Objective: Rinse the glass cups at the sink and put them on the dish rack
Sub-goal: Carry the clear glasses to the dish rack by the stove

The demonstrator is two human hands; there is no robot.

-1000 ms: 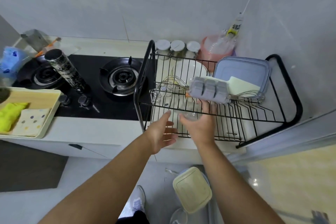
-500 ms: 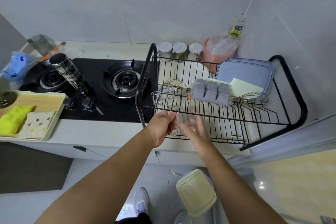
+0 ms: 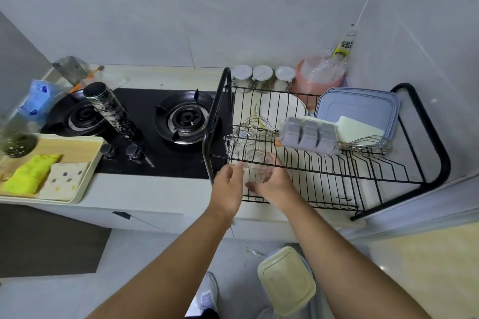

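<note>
Holding the glass cup (image 3: 255,164) at the 7 o'clock corner of the dish rack (image 3: 434,137), on or just above the wires; not showing which. Wrapping the right hand (image 3: 276,185) round the cup from its 3 o'clock side, thumb tucking in at 6 o'clock. Resting the left hand (image 3: 228,184) against the cup's wall at 9 o'clock, loosely curled; not showing whether gripping or merely steadying.

Judging the cup as light, rigid and thin-walled, probably wet and therefore slipping easily, and chipping readily against the metal wires or against the glass mug (image 3: 234,142) standing just beyond at 11 o'clock. Taking hold best round the mid-wall, fingers opposing thumb, rather than pinching the rim. Setting down gently, keeping clear of the whisk (image 3: 256,124) lying at 12 o'clock.
</note>
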